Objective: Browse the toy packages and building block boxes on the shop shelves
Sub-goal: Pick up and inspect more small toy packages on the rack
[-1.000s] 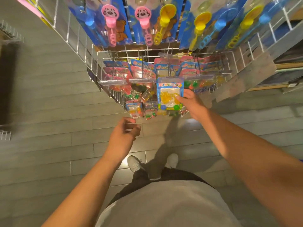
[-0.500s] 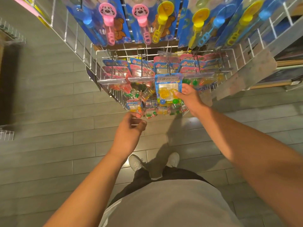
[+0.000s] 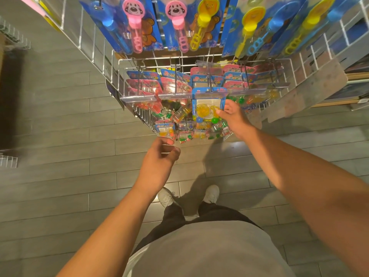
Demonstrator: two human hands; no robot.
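- We look straight down past our grey shirt and dark trousers to two white shoes [image 3: 210, 193] on a grey plank floor [image 3: 60, 120].
- Our right hand [image 3: 233, 116] reaches up to a blue toy package [image 3: 207, 104] hanging at the front of a wire rack [image 3: 289, 80]; thumb and fingers pinch its right edge.
- That package has a blue card with a clear blister holding yellow pieces, a blue ball and a green ball; its top sits just behind a clear plastic strip [image 3: 179, 95] that runs across the front of the hooks.
- Our left hand [image 3: 159, 158] hovers below the rack, holding nothing, fingers loosely curled and the thumb close to the fingertips, near but not touching the lowest small packets [image 3: 165, 131].
- Behind the held package, rows of pink and blue carded packages [image 3: 143, 80] hang on metal hooks, packed close together.
- Above them hang larger blue cards with bubble wands: pink wands [image 3: 133, 21] with dog faces, a yellow wand [image 3: 201, 19], and more yellow and blue ones to the right.
- At the far left edge, part of another white wire fixture [image 3: 12, 35] shows, well apart from both hands.
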